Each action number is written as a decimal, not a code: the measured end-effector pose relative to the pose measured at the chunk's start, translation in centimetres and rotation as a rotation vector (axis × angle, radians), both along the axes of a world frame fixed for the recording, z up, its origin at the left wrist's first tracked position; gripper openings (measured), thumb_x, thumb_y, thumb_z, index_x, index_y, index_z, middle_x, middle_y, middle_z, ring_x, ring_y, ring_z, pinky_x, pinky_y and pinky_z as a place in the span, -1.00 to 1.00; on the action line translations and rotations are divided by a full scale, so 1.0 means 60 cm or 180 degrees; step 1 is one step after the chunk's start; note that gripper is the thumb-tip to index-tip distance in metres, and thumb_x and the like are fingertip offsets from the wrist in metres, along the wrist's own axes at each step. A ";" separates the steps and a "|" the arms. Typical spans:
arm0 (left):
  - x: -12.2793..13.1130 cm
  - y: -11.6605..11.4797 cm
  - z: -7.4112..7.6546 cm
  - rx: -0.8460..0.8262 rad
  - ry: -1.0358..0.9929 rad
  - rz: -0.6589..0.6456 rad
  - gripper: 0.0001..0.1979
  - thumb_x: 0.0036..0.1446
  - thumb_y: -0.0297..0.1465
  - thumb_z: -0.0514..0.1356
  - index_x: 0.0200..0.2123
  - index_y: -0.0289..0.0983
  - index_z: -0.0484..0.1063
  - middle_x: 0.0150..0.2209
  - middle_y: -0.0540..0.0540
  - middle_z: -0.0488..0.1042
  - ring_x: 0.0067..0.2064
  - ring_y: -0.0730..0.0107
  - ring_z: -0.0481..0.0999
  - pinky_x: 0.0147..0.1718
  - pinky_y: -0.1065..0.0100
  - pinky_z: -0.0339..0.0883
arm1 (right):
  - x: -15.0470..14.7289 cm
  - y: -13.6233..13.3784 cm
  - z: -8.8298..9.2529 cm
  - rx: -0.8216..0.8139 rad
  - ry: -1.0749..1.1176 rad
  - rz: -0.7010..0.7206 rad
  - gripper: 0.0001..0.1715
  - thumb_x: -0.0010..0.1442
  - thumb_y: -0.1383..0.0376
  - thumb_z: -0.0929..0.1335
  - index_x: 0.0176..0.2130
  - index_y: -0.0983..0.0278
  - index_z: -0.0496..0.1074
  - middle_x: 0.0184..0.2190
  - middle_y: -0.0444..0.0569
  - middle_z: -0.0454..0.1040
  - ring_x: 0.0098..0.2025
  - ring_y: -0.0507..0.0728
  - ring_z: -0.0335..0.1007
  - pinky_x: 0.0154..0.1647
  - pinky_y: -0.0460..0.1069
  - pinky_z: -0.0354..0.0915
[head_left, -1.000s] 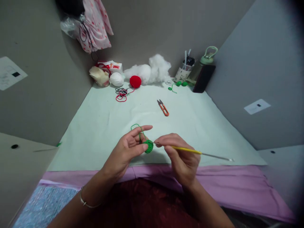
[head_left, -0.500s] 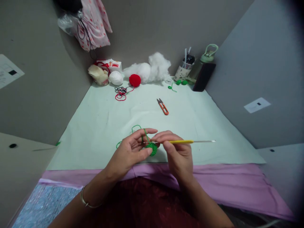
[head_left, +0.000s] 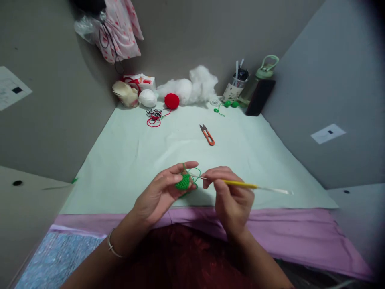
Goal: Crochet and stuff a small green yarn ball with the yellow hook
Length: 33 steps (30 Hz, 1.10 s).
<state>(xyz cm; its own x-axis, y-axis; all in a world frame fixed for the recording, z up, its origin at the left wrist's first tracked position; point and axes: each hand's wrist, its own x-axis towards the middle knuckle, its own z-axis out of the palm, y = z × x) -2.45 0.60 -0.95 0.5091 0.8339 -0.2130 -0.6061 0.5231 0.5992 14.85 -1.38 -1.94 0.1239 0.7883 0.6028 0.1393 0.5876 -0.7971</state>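
My left hand (head_left: 162, 190) pinches a small green crochet piece (head_left: 183, 182) between thumb and fingers, with green yarn looped over the index finger. My right hand (head_left: 230, 194) grips a yellow-handled crochet hook (head_left: 240, 184); its metal tip points left into the yarn beside the piece, and its long end sticks out to the right. Both hands hover above the near edge of the pale green table (head_left: 126, 160).
Orange thread snips (head_left: 207, 135) lie mid-table. At the back stand a red yarn ball (head_left: 171, 100), white stuffing (head_left: 192, 87), a white ball (head_left: 148, 98), tangled threads (head_left: 154, 117), a cup of tools (head_left: 235, 86), a green bottle (head_left: 258, 86) and small green pieces (head_left: 230, 104). Pink cloth (head_left: 300, 237) covers the near edge.
The green piece has turned in my left hand and moved slightly left. My right hand drew the hook back to the right, and the yarn loop on the table is gathered in.
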 end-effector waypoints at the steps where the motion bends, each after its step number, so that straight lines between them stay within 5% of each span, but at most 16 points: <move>1: -0.002 0.000 0.000 0.0061 0.0042 0.0032 -0.66 0.12 -0.37 0.41 -0.01 -0.27 0.71 -0.31 -0.08 0.60 -0.22 0.34 0.57 0.00 0.29 0.43 | 0.000 0.002 0.004 -0.0185 0.0335 0.0155 -0.79 0.45 0.32 0.36 -0.15 0.17 0.64 -0.32 -0.05 0.61 -0.37 0.09 0.52 -0.37 0.01 0.50; 4: 0.001 -0.004 0.000 0.0359 0.0255 0.0066 -0.66 0.12 -0.35 0.44 0.00 -0.22 0.70 -0.26 -0.09 0.64 -0.16 0.31 0.59 0.01 0.29 0.41 | -0.004 0.008 0.009 -0.0498 0.0792 0.0575 -0.80 0.43 0.22 0.39 -0.20 0.17 0.64 -0.35 -0.07 0.60 -0.43 0.06 0.49 -0.45 -0.03 0.45; 9: 0.005 -0.010 -0.002 0.0925 0.0910 0.0102 -0.59 0.18 -0.35 0.45 0.11 -0.10 0.65 -0.09 -0.10 0.68 -0.04 0.28 0.59 0.03 0.30 0.44 | -0.011 0.008 0.002 -0.0324 0.0263 0.0321 -0.83 0.40 0.22 0.43 -0.19 0.15 0.68 -0.29 -0.03 0.68 -0.15 0.17 0.62 -0.14 0.08 0.55; 14: -0.007 -0.008 -0.005 0.1211 0.1114 0.0091 -0.61 0.23 -0.35 0.43 0.13 -0.06 0.62 -0.08 -0.08 0.67 -0.01 0.30 0.62 0.09 0.28 0.44 | 0.001 0.007 -0.006 -0.0611 0.0414 0.0239 -0.82 0.41 0.22 0.41 -0.17 0.18 0.66 -0.33 -0.05 0.65 -0.33 0.09 0.53 -0.32 -0.01 0.47; 22: -0.008 -0.013 -0.002 0.1213 0.1403 0.0343 -0.62 0.20 -0.41 0.41 0.09 -0.10 0.63 -0.20 -0.03 0.51 -0.07 0.36 0.56 0.06 0.34 0.43 | 0.003 0.019 0.000 -0.0850 0.1030 0.0818 -0.78 0.43 0.16 0.40 -0.21 0.22 0.58 -0.34 -0.03 0.67 -0.39 0.06 0.54 -0.36 -0.04 0.49; 33: -0.007 -0.018 0.008 0.1616 0.2064 0.0569 -0.65 0.22 -0.47 0.31 0.07 -0.14 0.62 -0.18 -0.08 0.55 -0.14 0.33 0.54 -0.11 0.34 0.42 | 0.016 -0.001 0.019 -0.0330 -0.0151 0.0527 -0.79 0.50 0.31 0.30 -0.09 0.21 0.56 -0.22 -0.01 0.67 -0.29 0.08 0.60 -0.25 0.03 0.56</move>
<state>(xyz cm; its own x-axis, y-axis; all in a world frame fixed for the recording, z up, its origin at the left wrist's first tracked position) -2.84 -0.50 -0.46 0.2664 0.9639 0.0050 -0.1090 0.0250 0.9937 15.84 -1.46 -0.79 -0.0391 0.8537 0.5193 0.0864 0.5206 -0.8494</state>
